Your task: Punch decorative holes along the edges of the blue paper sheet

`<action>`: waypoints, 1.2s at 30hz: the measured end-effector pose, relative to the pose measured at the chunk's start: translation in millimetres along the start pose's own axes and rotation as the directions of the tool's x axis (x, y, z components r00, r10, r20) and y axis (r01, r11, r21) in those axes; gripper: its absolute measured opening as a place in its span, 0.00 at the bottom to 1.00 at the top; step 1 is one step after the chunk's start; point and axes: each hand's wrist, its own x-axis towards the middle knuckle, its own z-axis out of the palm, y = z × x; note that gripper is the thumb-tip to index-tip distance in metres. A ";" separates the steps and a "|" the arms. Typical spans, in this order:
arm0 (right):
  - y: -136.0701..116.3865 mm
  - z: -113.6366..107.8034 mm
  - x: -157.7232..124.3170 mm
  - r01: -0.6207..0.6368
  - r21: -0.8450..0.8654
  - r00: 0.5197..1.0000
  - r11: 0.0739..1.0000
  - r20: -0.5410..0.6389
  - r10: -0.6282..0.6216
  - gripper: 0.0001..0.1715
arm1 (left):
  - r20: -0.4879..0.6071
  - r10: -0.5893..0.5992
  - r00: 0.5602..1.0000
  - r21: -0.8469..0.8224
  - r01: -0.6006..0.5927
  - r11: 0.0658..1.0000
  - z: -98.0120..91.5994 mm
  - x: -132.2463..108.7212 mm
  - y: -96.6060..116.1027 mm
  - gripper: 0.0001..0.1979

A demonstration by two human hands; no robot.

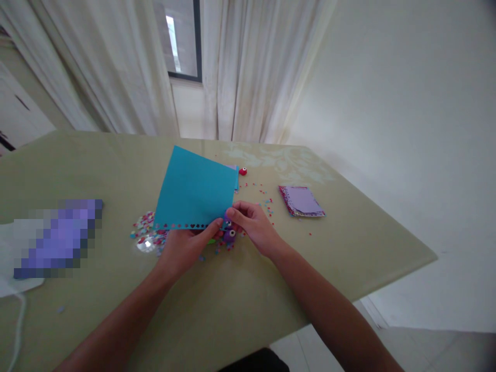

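Note:
My left hand [186,245] is closed on the lower edge of a sheet of blue paper [197,188], its thumb on top. The sheet is tilted up, and a row of small punched shapes, hearts and stars among them, runs along its lower edge. At the sheet's lower right corner, my right hand [253,225] has its thumb and fingers closed on a small purple craft punch [228,218]. Another purple piece with a googly eye [230,236] shows just below; whether it belongs to the same punch, I cannot tell. A bit of green shows beneath the left thumb.
Colourful confetti [145,222] lies piled beside a clear round piece [146,245], with more scattered around my hands. A red googly-eyed piece [243,171] sits behind the sheet. To the right is a stack of punched paper squares [304,201]. A blurred purple object [62,237] lies left.

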 end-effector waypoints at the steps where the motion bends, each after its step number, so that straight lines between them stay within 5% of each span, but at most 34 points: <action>1: 0.2 0.0 -0.1 0.000 0.001 1.000 1.000 0.001 0.000 0.32 | 0.006 0.011 1.000 -0.012 -0.011 1.000 0.1 0.0 0.8 0.15; 30: 7.2 10.2 0.1 -0.033 0.084 0.999 0.996 -0.023 0.035 0.33 | -0.006 0.064 0.998 0.118 -0.063 0.991 -2.9 -0.6 -7.3 0.15; 36: 2.0 -7.5 7.0 0.098 0.113 0.979 0.989 -0.187 -0.076 0.27 | -0.092 -0.048 0.995 0.057 0.053 0.997 -3.5 -2.3 1.8 0.18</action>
